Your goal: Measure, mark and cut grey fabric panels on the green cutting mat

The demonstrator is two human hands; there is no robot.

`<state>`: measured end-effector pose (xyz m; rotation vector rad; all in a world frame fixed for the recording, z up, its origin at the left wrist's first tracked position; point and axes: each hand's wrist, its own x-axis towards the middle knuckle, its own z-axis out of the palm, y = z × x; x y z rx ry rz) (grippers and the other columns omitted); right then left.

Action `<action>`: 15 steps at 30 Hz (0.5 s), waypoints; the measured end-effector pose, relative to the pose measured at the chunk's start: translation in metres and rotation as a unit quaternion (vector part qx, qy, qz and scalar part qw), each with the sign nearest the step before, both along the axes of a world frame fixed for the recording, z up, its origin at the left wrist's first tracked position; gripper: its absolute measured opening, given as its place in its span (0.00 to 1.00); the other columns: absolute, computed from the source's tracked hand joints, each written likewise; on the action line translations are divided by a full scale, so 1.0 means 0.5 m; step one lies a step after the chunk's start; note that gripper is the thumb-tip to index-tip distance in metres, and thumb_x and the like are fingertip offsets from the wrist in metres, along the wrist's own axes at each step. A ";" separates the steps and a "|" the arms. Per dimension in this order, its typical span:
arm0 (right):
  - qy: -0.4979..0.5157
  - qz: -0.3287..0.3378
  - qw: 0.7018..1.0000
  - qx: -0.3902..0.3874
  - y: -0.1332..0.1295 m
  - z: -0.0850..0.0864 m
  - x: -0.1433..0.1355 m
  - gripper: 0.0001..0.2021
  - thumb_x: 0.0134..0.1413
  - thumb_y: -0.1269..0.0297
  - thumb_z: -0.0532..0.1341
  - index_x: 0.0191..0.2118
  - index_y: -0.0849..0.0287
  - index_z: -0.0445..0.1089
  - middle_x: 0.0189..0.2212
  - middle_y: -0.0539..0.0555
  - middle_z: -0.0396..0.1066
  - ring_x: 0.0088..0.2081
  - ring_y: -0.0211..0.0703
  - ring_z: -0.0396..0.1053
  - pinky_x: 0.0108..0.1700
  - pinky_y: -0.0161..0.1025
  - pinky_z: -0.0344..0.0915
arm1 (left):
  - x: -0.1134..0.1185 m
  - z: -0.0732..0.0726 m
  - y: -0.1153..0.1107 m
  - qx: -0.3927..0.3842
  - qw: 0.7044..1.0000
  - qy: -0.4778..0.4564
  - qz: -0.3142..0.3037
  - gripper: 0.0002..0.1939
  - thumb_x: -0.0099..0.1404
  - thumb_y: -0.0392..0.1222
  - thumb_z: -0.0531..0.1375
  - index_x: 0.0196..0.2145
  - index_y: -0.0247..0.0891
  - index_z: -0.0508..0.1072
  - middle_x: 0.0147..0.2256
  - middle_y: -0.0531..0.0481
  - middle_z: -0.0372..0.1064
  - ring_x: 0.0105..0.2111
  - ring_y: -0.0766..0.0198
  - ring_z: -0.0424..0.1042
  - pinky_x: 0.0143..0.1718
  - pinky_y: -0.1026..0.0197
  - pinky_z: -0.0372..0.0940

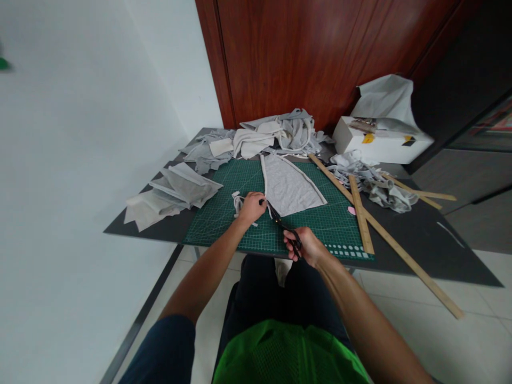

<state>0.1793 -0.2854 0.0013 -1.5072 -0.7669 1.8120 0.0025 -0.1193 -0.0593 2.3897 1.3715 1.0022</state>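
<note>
A grey piece of fabric [290,184] with pale bound edges lies on the green cutting mat [224,226]. My right hand [303,244] grips the handles of black scissors [280,220], whose blades point up and left along the fabric's lower left edge. My left hand [253,207] is closed at that edge near the blade tips; its fingers appear to pinch the pale edging, though the grip is partly hidden. Thin pale fabric strips [237,202] lie on the mat just left of my left hand.
Folded grey fabric pieces [176,192] rest at the left, and a fabric heap [276,133] runs along the back. At the right are wooden rulers [400,248], one overhanging the front edge, a scrap pile [368,176] and a white box [380,141].
</note>
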 end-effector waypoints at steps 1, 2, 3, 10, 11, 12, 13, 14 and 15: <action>-0.004 -0.002 1.000 0.002 0.001 0.000 -0.001 0.15 0.62 0.64 0.57 0.23 0.60 0.66 0.15 0.48 0.63 0.13 0.36 0.63 0.15 0.32 0.57 | 0.000 0.000 0.000 -0.001 1.000 0.001 0.000 0.10 0.61 0.27 0.63 0.33 0.40 0.82 0.41 0.46 0.82 0.47 0.54 0.79 0.58 0.48 0.70; -0.009 -0.003 1.000 0.005 0.002 -0.001 -0.001 0.15 0.61 0.64 0.57 0.23 0.60 0.66 0.15 0.48 0.63 0.13 0.36 0.63 0.15 0.32 0.57 | 0.000 -0.001 0.001 -0.002 1.000 0.002 0.000 0.10 0.61 0.27 0.63 0.33 0.39 0.81 0.41 0.45 0.82 0.47 0.54 0.79 0.58 0.48 0.70; -0.011 -0.004 1.000 0.008 0.002 -0.002 -0.002 0.14 0.61 0.64 0.57 0.23 0.60 0.67 0.15 0.48 0.63 0.13 0.36 0.63 0.15 0.32 0.57 | 0.000 -0.001 0.001 -0.003 1.000 0.002 0.001 0.09 0.61 0.27 0.63 0.33 0.39 0.81 0.41 0.45 0.82 0.47 0.54 0.79 0.58 0.49 0.70; -0.005 0.000 1.000 0.006 0.008 -0.004 -0.004 0.14 0.59 0.62 0.58 0.23 0.59 0.67 0.15 0.49 0.63 0.14 0.36 0.64 0.15 0.32 0.57 | 0.000 0.001 -0.002 -0.003 1.000 0.004 0.004 0.10 0.61 0.28 0.63 0.35 0.40 0.82 0.42 0.46 0.82 0.48 0.54 0.79 0.59 0.48 0.70; -0.005 0.000 1.000 0.008 0.009 -0.004 -0.004 0.14 0.59 0.62 0.58 0.23 0.59 0.66 0.15 0.48 0.63 0.14 0.36 0.63 0.15 0.32 0.57 | 0.000 0.002 -0.004 -0.004 1.000 0.007 0.004 0.10 0.62 0.28 0.63 0.35 0.40 0.82 0.42 0.46 0.82 0.48 0.54 0.79 0.59 0.48 0.69; -0.007 0.000 1.000 0.011 0.011 -0.004 -0.005 0.13 0.58 0.62 0.59 0.23 0.59 0.66 0.16 0.48 0.62 0.14 0.36 0.63 0.15 0.32 0.57 | 0.000 0.003 -0.006 -0.005 1.000 0.011 0.005 0.10 0.62 0.28 0.62 0.34 0.40 0.82 0.42 0.45 0.82 0.48 0.54 0.79 0.59 0.49 0.69; -0.008 0.000 1.000 0.013 0.012 -0.005 -0.005 0.13 0.57 0.62 0.59 0.23 0.59 0.66 0.16 0.48 0.62 0.14 0.36 0.63 0.15 0.32 0.57 | 0.000 0.005 -0.007 -0.006 1.000 0.016 0.007 0.10 0.62 0.28 0.62 0.34 0.39 0.82 0.42 0.45 0.82 0.48 0.54 0.79 0.59 0.49 0.69; -0.010 0.001 1.000 0.015 0.012 -0.007 -0.005 0.12 0.56 0.62 0.60 0.23 0.59 0.66 0.16 0.48 0.62 0.14 0.36 0.63 0.15 0.32 0.56 | 0.001 0.007 -0.007 -0.005 1.000 0.023 0.010 0.10 0.62 0.28 0.62 0.33 0.39 0.81 0.41 0.45 0.82 0.47 0.54 0.79 0.59 0.50 0.69; -0.011 0.002 1.000 0.016 0.013 -0.008 -0.005 0.12 0.55 0.62 0.60 0.23 0.58 0.66 0.16 0.48 0.62 0.14 0.36 0.63 0.15 0.32 0.56 | 0.002 0.009 -0.006 -0.004 0.999 0.031 0.013 0.10 0.63 0.28 0.61 0.32 0.39 0.81 0.40 0.45 0.82 0.46 0.54 0.79 0.58 0.51 0.69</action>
